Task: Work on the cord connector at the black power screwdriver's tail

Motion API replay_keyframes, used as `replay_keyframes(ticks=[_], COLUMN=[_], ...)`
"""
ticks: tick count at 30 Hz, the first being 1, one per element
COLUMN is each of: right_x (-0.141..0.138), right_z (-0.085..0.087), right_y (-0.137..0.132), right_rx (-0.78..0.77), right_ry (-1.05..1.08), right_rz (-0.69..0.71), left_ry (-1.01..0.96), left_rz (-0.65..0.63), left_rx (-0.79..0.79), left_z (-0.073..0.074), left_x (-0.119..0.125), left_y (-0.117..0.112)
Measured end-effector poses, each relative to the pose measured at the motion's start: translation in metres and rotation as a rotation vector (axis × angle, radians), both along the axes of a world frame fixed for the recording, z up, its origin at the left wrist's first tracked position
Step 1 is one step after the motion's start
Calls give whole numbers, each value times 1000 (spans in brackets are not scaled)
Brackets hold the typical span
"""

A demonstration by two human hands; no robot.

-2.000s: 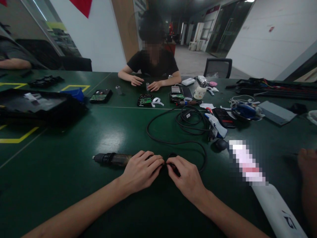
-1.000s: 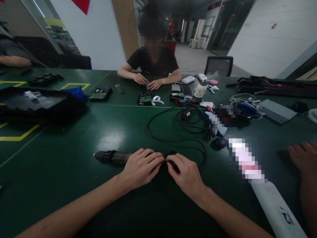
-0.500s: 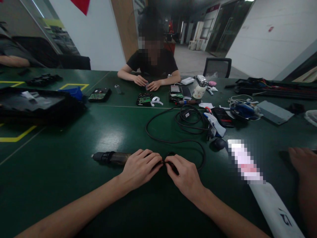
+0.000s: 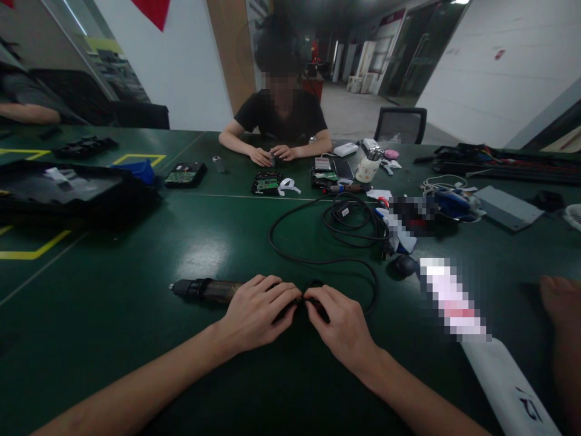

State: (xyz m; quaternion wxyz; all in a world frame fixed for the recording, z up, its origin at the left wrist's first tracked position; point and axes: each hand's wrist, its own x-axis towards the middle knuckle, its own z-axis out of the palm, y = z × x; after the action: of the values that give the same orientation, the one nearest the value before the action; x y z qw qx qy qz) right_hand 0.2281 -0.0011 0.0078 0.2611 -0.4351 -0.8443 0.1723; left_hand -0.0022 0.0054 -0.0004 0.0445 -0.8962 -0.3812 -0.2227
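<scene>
A dark electric screwdriver (image 4: 206, 289) lies along the green table, its slim metal tip pointing left. My left hand (image 4: 261, 309) is wrapped over its rear half, palm down, hiding that part. Close by on the right, my right hand (image 4: 340, 318) is closed in a pinch at the tool's rear end, around the end of a black power cable (image 4: 318, 261). Fingers cover most of the joint between tool and cable, so I cannot tell whether the two are connected. The cable loops away behind my right hand to a coil.
Across the table (image 4: 158, 351) a co-worker's hands (image 4: 271, 155) hold a small part. Circuit-board units (image 4: 267, 183) lie before them. A black tray (image 4: 91, 200) stands left; a long white object (image 4: 503, 375) and another person's arm (image 4: 565, 333) are at right.
My hands keep nearly the same hold, with a slight gap now at the fingertips. The view has shifted a little. The co-worker's hands have moved slightly on the small part.
</scene>
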Motion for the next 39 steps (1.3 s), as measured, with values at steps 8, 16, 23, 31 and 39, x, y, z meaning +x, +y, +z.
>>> replay_keyframes(ticks=[8, 16, 23, 31, 39], right_x=[0, 0, 0, 0, 0], right_z=[-4, -5, -3, -3, -4], right_y=[0, 0, 0, -1, -1], right_rx=[-29, -22, -52, -57, -51], right_ry=[84, 89, 92, 84, 75], right_rz=[-19, -3, -8, -14, -11], left_ry=[-7, -19, 10, 5, -10], left_rz=[59, 69, 33, 45, 65], left_rx=[-34, 10, -24, -42, -14], left_z=[1, -1, -1, -2, -3], left_x=[2, 1, 2, 1, 2], left_y=[1, -1, -1, -1, -1])
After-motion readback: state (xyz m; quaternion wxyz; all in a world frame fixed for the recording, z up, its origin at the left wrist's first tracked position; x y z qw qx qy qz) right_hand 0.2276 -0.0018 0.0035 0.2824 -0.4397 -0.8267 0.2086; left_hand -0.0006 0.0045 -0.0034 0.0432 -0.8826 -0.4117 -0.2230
